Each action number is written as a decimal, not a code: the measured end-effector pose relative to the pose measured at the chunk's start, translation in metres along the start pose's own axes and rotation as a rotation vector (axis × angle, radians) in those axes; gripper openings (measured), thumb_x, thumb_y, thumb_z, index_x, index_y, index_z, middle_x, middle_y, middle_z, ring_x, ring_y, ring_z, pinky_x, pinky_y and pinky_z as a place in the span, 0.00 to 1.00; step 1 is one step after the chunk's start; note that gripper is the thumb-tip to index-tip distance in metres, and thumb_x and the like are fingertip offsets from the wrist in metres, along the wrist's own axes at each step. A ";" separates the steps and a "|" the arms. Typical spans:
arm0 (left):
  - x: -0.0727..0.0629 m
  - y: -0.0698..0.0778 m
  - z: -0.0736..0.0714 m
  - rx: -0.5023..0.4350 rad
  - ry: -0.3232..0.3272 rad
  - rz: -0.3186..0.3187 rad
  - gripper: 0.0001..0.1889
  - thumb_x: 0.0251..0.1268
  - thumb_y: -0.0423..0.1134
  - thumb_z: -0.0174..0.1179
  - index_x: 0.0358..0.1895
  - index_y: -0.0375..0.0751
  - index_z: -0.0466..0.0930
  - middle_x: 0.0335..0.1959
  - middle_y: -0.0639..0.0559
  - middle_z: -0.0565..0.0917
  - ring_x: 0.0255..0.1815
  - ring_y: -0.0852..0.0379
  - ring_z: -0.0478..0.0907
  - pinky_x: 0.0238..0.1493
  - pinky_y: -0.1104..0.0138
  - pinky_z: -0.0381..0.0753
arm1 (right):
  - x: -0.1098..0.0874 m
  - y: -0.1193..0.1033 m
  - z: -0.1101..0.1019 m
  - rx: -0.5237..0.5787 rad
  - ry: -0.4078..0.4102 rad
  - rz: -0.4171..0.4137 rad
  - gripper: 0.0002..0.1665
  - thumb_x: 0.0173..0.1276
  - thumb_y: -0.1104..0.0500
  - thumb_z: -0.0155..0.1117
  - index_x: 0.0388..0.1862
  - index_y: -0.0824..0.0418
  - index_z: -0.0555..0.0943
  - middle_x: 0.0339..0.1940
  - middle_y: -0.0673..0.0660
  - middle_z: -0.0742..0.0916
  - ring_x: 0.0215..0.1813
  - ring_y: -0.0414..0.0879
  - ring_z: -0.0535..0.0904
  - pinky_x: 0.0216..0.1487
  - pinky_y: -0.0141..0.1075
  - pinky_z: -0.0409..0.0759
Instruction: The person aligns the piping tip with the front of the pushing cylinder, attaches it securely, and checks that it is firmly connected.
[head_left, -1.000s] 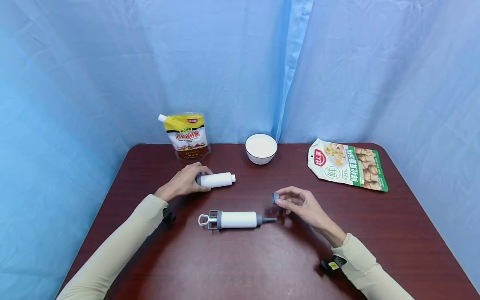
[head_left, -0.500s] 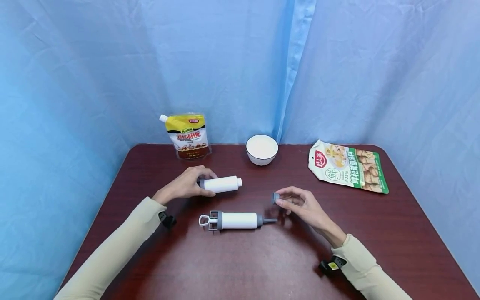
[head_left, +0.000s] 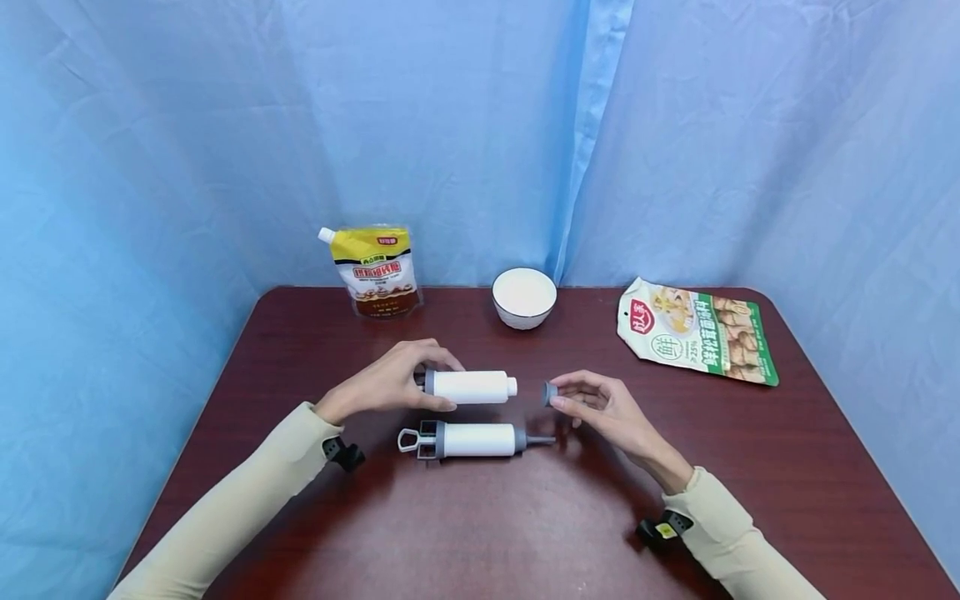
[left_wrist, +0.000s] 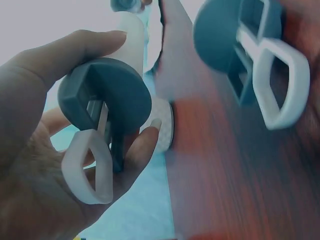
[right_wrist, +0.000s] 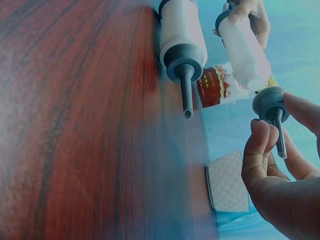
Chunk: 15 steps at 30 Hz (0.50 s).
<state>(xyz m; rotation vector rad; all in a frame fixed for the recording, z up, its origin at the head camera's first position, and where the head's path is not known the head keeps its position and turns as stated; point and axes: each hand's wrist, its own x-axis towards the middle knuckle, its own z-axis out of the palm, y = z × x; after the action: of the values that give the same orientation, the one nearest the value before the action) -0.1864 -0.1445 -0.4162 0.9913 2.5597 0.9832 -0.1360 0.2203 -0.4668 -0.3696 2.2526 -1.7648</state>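
My left hand [head_left: 397, 379] grips a white syringe barrel [head_left: 472, 387] by its grey end. In the left wrist view the barrel's white pull handle [left_wrist: 89, 167] pokes out toward the palm. Its narrow white neck points at my right hand [head_left: 603, 408], which pinches a grey nozzle cap [head_left: 551, 394] between thumb and fingers. A thin grey spout [right_wrist: 279, 134] on that cap points back into the right palm. A small gap separates neck and cap in the head view. Nearer the person lies a second, assembled syringe [head_left: 480, 440], its grey spout toward the right.
At the back of the dark red table [head_left: 510, 533] stands a yellow and brown spouted pouch [head_left: 378, 275]. A white bowl [head_left: 522, 310] sits at the back middle. Farther right a green and white food packet [head_left: 697, 333] lies flat. Blue curtains [head_left: 420, 142] enclose the table.
The left hand has carried the barrel to the right and toward the person, levelling it in line with the nozzle cap. My right hand has stayed in place, still pinching the cap.
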 end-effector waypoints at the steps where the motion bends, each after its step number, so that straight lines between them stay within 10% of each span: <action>1: 0.000 0.001 0.001 -0.009 -0.009 0.003 0.22 0.56 0.52 0.78 0.55 0.58 0.87 0.45 0.60 0.83 0.45 0.61 0.77 0.50 0.65 0.78 | 0.000 0.000 0.000 -0.002 0.001 0.000 0.19 0.74 0.56 0.69 0.61 0.59 0.82 0.49 0.52 0.89 0.47 0.53 0.87 0.41 0.37 0.86; 15: 0.003 0.016 0.010 -0.053 -0.094 0.023 0.22 0.59 0.50 0.77 0.57 0.56 0.85 0.49 0.60 0.84 0.49 0.62 0.78 0.57 0.63 0.80 | -0.007 -0.009 0.008 -0.023 -0.001 0.001 0.19 0.71 0.56 0.72 0.59 0.55 0.83 0.50 0.57 0.89 0.45 0.47 0.88 0.38 0.42 0.85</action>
<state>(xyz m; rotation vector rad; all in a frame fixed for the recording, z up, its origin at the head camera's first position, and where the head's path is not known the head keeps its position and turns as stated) -0.1763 -0.1281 -0.4133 1.0301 2.4390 0.9812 -0.1268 0.2136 -0.4592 -0.3741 2.2737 -1.7392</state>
